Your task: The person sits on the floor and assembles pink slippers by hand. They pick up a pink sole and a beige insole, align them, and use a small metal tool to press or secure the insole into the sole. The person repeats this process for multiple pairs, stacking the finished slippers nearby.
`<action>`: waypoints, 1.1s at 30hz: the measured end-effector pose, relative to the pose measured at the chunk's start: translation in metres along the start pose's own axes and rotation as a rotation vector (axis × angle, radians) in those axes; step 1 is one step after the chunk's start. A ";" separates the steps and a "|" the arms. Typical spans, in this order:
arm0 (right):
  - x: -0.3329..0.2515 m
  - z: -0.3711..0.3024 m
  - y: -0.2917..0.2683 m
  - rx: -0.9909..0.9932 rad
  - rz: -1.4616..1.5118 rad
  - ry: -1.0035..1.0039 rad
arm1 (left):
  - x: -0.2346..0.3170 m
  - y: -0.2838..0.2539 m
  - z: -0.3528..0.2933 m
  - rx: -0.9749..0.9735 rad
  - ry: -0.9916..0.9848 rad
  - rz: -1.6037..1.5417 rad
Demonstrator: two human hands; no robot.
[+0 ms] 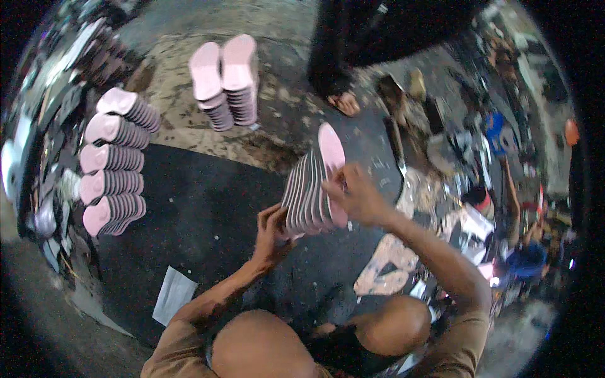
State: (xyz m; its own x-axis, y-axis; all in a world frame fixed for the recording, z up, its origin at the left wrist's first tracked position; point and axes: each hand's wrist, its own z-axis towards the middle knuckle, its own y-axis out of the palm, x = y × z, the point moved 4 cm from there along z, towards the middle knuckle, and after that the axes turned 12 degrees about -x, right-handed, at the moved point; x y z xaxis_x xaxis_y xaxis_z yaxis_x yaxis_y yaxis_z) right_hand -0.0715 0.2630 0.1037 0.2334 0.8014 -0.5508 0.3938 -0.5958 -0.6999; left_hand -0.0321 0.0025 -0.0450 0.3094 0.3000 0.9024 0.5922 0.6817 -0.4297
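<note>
A stack of pink shoe insoles (305, 198) with grey edges stands tilted in front of me, held between my two hands. My left hand (272, 232) is closed on the stack's lower left side, its fingers curled against the edges. On the right, my right hand (359, 195) pinches the nearest pink insole (331, 148), which rises higher than the others and leans a little away from them. Some fingertips of the right hand are hidden behind its knuckles. Beneath the stack spreads a black mat (195, 220).
Several pink insole stacks (113, 170) line the mat's left edge. Two more stacks (224, 82) are at the far side. A white sheet (175, 295) lies near my left forearm, a patterned scrap (386, 264) near my right. Another person's foot (343, 102) is beyond; clutter (466, 170) fills the right.
</note>
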 end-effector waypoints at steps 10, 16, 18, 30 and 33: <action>0.101 -0.161 0.182 0.317 0.622 0.133 | 0.014 0.025 0.016 -0.704 -0.226 0.106; 0.073 -0.201 0.138 0.541 0.521 0.081 | 0.101 0.033 0.018 -0.508 -0.093 -0.147; 0.068 -0.208 0.142 0.707 0.569 -0.094 | 0.100 0.025 0.005 -0.458 0.059 0.082; 0.066 -0.221 0.162 0.568 0.700 0.229 | 0.134 0.017 0.044 -0.549 -0.133 -0.014; 0.075 -0.166 0.228 0.519 0.627 0.205 | 0.116 0.050 0.052 -0.607 -0.195 0.410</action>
State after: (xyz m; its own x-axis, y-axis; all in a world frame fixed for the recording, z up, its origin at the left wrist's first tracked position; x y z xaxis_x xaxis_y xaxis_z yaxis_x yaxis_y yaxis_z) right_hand 0.1833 0.1965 -0.0220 0.4495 0.2772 -0.8492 -0.3106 -0.8428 -0.4396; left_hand -0.0052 0.1056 0.0402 0.4892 0.6018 0.6313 0.7809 0.0201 -0.6243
